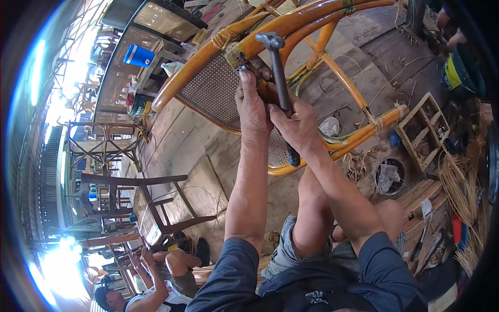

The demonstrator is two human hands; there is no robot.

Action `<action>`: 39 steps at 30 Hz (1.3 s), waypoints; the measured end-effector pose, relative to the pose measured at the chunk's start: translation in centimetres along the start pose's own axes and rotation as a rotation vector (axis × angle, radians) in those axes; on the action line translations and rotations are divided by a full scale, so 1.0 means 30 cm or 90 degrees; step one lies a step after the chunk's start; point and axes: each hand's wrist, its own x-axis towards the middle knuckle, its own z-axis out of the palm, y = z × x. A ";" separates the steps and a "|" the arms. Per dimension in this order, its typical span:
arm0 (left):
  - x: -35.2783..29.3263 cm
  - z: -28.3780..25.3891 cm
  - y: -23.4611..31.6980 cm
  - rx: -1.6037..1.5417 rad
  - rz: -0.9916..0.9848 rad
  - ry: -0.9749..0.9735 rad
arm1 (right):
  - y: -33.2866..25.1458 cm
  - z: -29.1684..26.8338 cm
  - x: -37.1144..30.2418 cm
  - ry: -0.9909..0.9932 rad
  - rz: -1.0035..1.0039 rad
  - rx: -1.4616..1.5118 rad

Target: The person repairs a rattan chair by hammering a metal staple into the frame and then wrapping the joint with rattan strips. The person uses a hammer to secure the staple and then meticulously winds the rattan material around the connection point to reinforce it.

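Observation:
My right hand (296,125) is closed around the dark handle of a hammer (279,73), its metal head upward beside the chair frame. Close against it, my left hand (252,106) is raised with the thumb up at the cut end of a glossy orange-brown rattan chair frame (306,26). Something small and shiny sits by the thumb tip, too small to name. My left fingers are curled and partly hidden. The chair lies tipped over before me, with a woven cane panel (210,93) and bound joints.
A wooden frame box (423,132), a round tin with a plastic bag (390,176) and cane strands (462,187) lie at right. Dark chair (150,203) at left; another person (156,281) sits lower left. A blue drink cooler (138,55) stands farther back.

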 end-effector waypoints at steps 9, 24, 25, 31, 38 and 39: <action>0.007 -0.030 -0.008 0.019 -0.008 -0.089 | -0.002 -0.022 0.011 -0.004 0.057 -0.012; -0.004 0.039 0.037 0.063 0.044 -0.007 | -0.040 -0.034 -0.019 0.019 -0.020 -0.060; -0.002 0.039 0.034 0.050 0.041 -0.015 | -0.038 -0.037 -0.025 0.046 -0.041 -0.043; 0.010 0.029 0.019 -0.010 0.033 0.000 | -0.004 -0.076 -0.082 0.078 0.122 0.057; 0.001 0.011 0.014 0.054 0.076 -0.047 | -0.024 -0.084 -0.191 -0.010 0.293 0.337; 0.003 0.015 0.009 0.093 0.110 -0.051 | -0.028 -0.083 -0.205 -0.023 0.292 0.330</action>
